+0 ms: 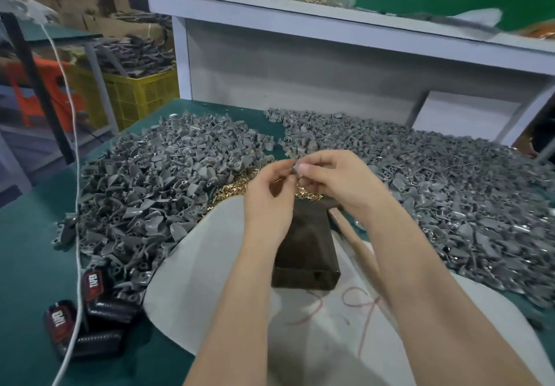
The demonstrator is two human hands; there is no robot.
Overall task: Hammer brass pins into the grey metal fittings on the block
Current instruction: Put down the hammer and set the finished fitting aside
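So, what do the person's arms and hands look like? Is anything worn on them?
The left forearm and the right forearm are bare as far as the picture shows; no sleeve is in view. The left hand and the right hand wear no gloves, and I see no ring, watch or bracelet.

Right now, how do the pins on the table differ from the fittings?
The pins are brass-coloured; the fittings are grey. Each pin is far smaller than a fitting. The pins form one small heap behind the block; the fittings spread in wide piles on both sides. Both lie loose on the table.
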